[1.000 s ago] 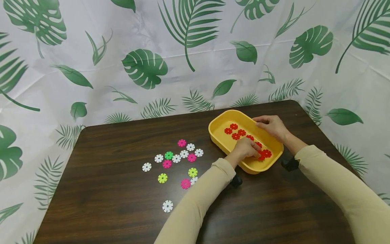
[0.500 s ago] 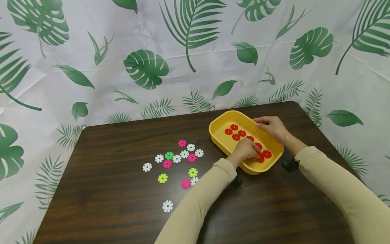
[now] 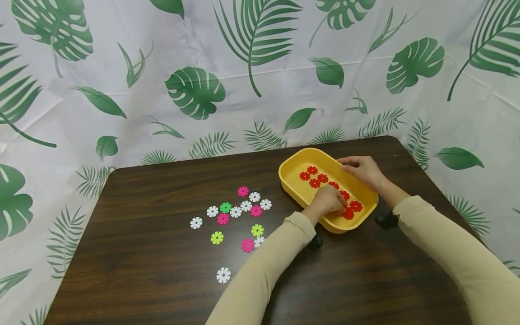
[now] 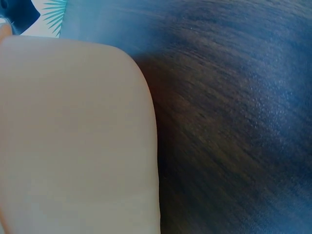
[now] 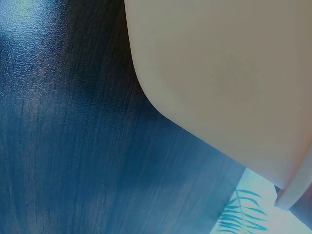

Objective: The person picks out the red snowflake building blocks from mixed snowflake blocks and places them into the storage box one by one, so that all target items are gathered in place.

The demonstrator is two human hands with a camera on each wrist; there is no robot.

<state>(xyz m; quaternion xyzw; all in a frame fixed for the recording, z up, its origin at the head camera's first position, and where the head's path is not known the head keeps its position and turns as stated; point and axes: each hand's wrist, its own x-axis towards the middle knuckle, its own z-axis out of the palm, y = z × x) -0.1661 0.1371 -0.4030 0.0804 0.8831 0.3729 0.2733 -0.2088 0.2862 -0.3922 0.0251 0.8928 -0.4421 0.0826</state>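
Note:
A yellow plastic tub point(image 3: 293, 188) stands at an angle on the right part of the table. My left hand point(image 3: 327, 198) reaches over its near wall, with bent fingers touching a red notched disc point(image 3: 348, 213) on the tub's floor. The hand's back hides how the fingertips lie on that disc. Several other red notched discs point(image 3: 314, 183) lie in two rows along the bottom. At the tub's far right side my right hand point(image 3: 363, 170) grips the rim. Both wrist views show mostly the tub's outer wall point(image 4: 78, 126), also filling much of the right wrist view; neither hand's fingers appear there.
White, pink, yellow-green and green notched discs point(image 3: 235, 212) are scattered on the dark wooden table point(image 3: 142, 253), left of the tub. One white disc point(image 3: 223, 275) lies nearer the front, beside my left sleeve point(image 3: 260, 266). A leaf-patterned cloth point(image 3: 154, 90) hangs behind the table.
The red disc at my left fingertips has shifted slightly toward the tub's near end. My left hand has barely moved; my right hand keeps its place on the rim.

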